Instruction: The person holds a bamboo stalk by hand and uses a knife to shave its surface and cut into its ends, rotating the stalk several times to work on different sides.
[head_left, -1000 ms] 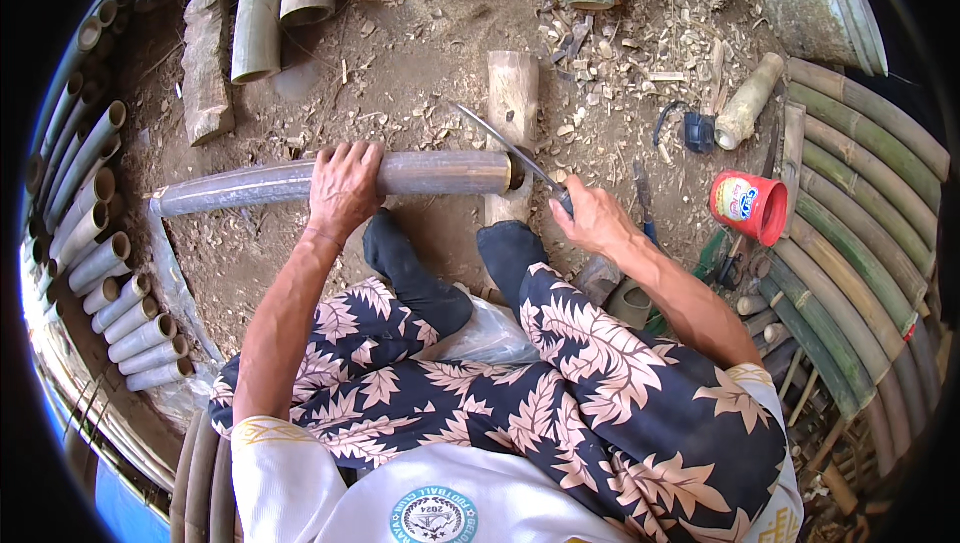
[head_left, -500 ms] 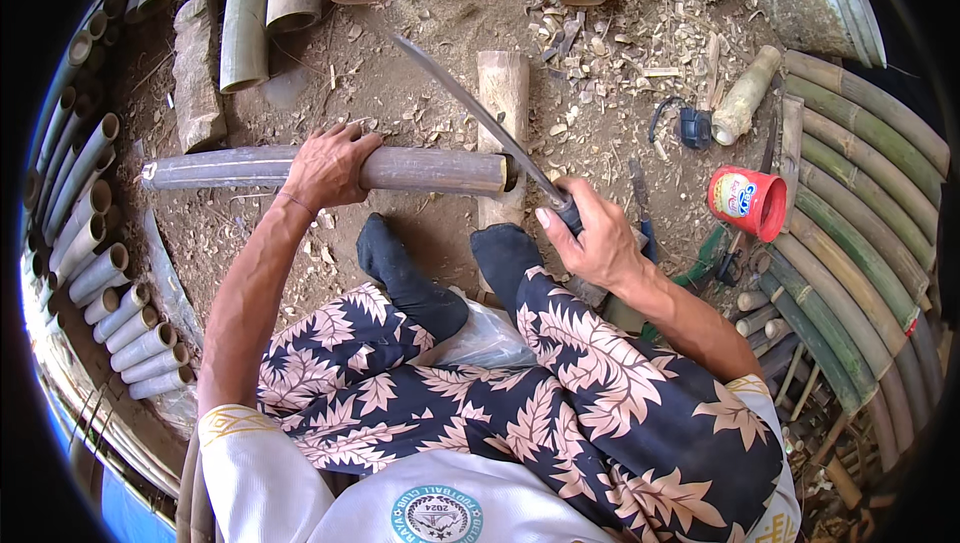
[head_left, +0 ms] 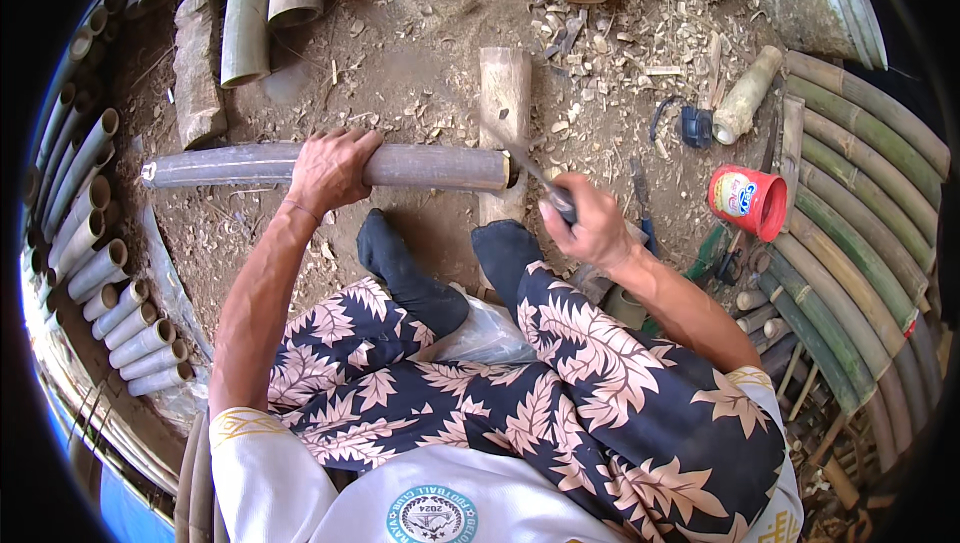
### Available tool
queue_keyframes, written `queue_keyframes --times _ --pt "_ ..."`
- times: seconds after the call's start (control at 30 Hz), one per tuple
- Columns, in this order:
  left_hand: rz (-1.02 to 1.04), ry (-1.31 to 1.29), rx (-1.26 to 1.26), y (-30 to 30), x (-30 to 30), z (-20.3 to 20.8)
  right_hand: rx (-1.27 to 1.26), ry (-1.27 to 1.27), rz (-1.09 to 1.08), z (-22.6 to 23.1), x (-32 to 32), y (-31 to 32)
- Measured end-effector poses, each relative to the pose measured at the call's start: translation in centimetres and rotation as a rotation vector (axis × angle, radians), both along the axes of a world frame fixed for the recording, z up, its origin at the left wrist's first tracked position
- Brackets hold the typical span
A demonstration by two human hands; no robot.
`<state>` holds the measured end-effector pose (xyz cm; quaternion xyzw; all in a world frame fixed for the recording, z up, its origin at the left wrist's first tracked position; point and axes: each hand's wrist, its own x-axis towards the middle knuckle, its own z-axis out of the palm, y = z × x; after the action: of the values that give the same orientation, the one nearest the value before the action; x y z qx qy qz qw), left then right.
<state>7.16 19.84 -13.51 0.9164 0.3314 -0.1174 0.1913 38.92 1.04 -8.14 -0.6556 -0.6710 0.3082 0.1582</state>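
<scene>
A dark bamboo pole (head_left: 437, 167) lies crosswise in front of me. Wrapped over its middle from above is my left hand (head_left: 337, 173), closed on it. The pole's right end, its cut opening partly showing, rests across a pale wooden block (head_left: 503, 93) on the ground. My right hand (head_left: 590, 221) is closed round the dark handle of a machete (head_left: 532, 165). Motion blurs its blade, which points up and left beside the pole's right end; whether it touches the bamboo I cannot tell.
Cut bamboo lengths (head_left: 246, 28) line the far side, with more stacked at left. Split bamboo (head_left: 850, 233) curves along the right. A red tub (head_left: 768, 209), a short bamboo piece (head_left: 748, 95), a bucket (head_left: 815, 13) and a stone slab (head_left: 198, 68) lie around. Chips litter the ground.
The machete blade has come down toward the pole's end and is now blurred. My right hand has turned slightly. My left hand still grips the pole.
</scene>
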Motion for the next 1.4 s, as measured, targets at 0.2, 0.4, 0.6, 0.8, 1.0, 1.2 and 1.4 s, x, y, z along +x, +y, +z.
queue_keyframes --times 0.2,0.4,0.6,0.8,1.0,1.2,1.4 --pt "0.010 -0.008 0.102 -1.2 -1.0 -1.0 -0.173 0.090 -0.089 3.0 -1.3 1.2" --pt "0.005 -0.059 0.146 -1.6 -0.6 -0.8 -0.235 -0.127 0.037 -1.9 1.2 -0.3" --pt "0.014 -0.143 0.309 -2.4 -1.2 -1.7 0.067 0.184 -0.016 2.7 -1.5 1.8" --pt "0.029 -0.174 0.411 -3.8 -1.6 -2.3 -0.421 -0.104 -0.068 -2.2 1.7 0.0" --pt "0.081 0.005 0.023 -2.7 -1.0 1.0 0.215 0.204 -0.042 2.7 -1.6 1.8" --pt "0.091 0.046 -0.061 -0.8 0.1 0.3 -0.583 -0.091 -0.099 -1.4 1.3 0.6" --pt "0.118 0.015 -0.003 -1.9 -0.6 -0.4 0.363 0.159 0.047 3.2 -2.1 2.1"
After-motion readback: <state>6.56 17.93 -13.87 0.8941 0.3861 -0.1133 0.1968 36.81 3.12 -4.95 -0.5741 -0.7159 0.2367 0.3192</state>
